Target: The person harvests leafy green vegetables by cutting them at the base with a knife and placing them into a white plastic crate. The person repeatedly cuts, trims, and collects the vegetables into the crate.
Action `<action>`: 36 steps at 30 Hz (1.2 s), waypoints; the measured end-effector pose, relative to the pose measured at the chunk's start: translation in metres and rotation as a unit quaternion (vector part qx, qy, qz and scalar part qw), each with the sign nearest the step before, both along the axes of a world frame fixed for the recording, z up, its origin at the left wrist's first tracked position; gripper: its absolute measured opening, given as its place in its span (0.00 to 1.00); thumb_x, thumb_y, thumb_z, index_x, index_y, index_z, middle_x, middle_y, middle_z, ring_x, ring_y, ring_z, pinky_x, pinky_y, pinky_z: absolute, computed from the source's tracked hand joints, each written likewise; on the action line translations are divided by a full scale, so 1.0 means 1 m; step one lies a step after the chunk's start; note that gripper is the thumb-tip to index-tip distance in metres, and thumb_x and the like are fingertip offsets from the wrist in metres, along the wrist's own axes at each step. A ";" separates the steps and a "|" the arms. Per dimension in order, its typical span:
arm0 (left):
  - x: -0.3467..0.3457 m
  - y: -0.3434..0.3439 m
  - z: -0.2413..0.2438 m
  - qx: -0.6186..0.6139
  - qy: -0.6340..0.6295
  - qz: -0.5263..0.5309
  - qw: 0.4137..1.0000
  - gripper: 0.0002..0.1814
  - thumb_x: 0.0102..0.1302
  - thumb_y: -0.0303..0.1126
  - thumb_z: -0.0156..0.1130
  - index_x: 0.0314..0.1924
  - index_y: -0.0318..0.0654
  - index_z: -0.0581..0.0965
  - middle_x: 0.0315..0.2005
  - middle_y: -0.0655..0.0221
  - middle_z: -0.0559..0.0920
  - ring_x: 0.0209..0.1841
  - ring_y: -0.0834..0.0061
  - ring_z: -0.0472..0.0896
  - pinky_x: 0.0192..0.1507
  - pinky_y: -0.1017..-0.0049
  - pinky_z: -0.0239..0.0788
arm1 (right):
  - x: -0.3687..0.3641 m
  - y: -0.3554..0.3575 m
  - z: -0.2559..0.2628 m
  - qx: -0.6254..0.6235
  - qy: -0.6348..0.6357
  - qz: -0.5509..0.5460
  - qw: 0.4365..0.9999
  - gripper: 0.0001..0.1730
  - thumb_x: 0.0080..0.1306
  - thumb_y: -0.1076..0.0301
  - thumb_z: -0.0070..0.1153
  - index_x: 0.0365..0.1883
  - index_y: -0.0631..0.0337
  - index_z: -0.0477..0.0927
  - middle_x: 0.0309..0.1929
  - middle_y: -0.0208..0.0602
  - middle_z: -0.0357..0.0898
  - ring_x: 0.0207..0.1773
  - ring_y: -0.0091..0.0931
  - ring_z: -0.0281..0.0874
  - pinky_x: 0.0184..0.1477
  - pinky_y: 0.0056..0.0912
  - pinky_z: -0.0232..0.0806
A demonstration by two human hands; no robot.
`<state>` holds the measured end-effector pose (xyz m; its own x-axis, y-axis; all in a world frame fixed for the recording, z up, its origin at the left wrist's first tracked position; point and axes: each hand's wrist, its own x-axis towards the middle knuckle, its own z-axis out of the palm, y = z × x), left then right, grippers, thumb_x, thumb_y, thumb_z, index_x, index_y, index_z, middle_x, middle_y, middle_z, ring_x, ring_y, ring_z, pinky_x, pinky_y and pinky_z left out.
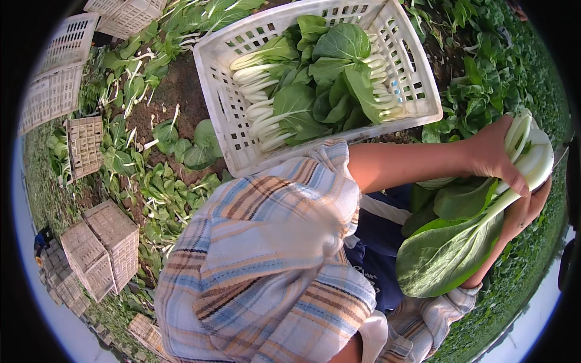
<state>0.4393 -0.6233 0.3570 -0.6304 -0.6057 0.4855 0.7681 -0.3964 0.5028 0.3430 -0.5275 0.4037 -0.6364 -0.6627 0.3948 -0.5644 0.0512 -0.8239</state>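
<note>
My left hand (497, 156), its arm stretched across from the plaid sleeve, grips several bok choy stalks (535, 154) near their pale bases at the right. My right hand (526, 211) supports the same bok choy from below, its fingers partly hidden behind the stems. The broad green leaves hang towards the lower left, in front of dark blue clothing. Beyond my left forearm stands a white plastic crate (322, 140), holding bok choy heads (268, 97) in two rows, with white bases towards the crate's ends and leaves towards its middle.
Loose leaves and stalks (165, 136) lie on brown soil left of the crate. More plastic crates (54, 90) stand at the upper left, with stacked crates (113, 240) at the lower left. Growing leafy plants (481, 90) spread along the right. My plaid sleeve (268, 218) covers the lower middle.
</note>
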 end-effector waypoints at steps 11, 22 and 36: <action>0.065 -0.082 0.023 -0.567 -0.215 0.206 0.768 0.42 0.32 0.43 0.78 0.48 0.33 0.71 0.43 0.55 0.76 0.38 0.58 0.80 0.43 0.68 0.73 | -0.048 0.048 -0.009 -0.042 -0.107 0.016 0.993 0.13 0.71 0.63 0.48 0.47 0.63 0.72 0.49 0.42 0.76 0.28 0.15 0.63 0.27 0.15 0.56; 0.262 -0.122 -0.128 -0.918 -0.077 -0.371 0.115 0.25 0.51 0.36 0.62 0.51 0.47 0.69 0.38 0.67 0.77 0.35 0.67 0.80 0.33 0.64 0.70 | -0.061 0.056 -0.059 -0.050 -0.277 0.016 0.959 0.14 0.70 0.65 0.49 0.49 0.64 0.72 0.42 0.37 0.79 0.24 0.14 0.63 0.25 0.16 0.56; 0.282 -0.127 -0.252 -0.881 -0.178 -0.437 0.042 0.17 0.52 0.33 0.59 0.45 0.46 0.74 0.39 0.67 0.77 0.43 0.66 0.77 0.37 0.62 0.70 | -0.121 0.114 -0.109 -0.107 -0.400 -0.127 0.901 0.12 0.70 0.67 0.49 0.47 0.66 0.72 0.38 0.35 0.77 0.25 0.15 0.61 0.23 0.14 0.56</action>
